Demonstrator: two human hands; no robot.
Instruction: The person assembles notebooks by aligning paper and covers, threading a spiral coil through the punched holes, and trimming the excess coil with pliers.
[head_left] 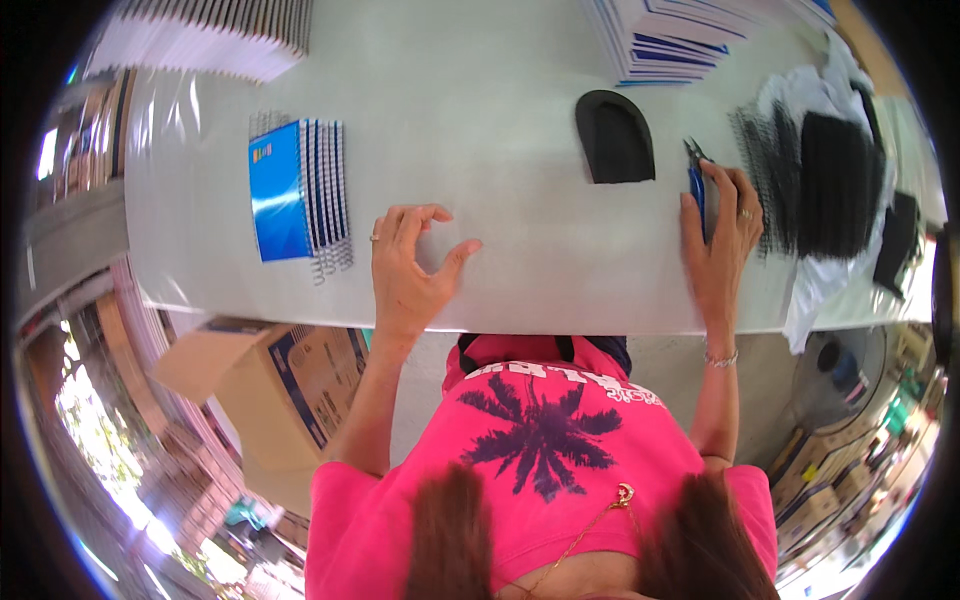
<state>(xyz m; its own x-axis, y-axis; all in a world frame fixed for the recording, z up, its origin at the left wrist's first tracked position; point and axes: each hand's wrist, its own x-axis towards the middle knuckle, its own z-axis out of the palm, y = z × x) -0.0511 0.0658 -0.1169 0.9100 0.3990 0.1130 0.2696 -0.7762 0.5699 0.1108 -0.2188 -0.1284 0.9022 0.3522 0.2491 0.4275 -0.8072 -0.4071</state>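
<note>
My left hand (410,270) hovers over the white table (480,100) near its front edge, fingers spread and curled, holding nothing. To its left lies a fanned stack of blue spiral-bound notebooks (295,190). My right hand (722,240) rests on the table at the right, fingers closed around blue-handled pliers (695,175) whose tips point away from me. A black curved foam pad (614,137) lies just left of the pliers.
Stacks of notebooks sit at the far left (210,40) and far middle (670,35). Black wire spirals (765,165) and black covers (840,185) lie on a white cloth at right. An open cardboard box (290,375) stands under the table's left side.
</note>
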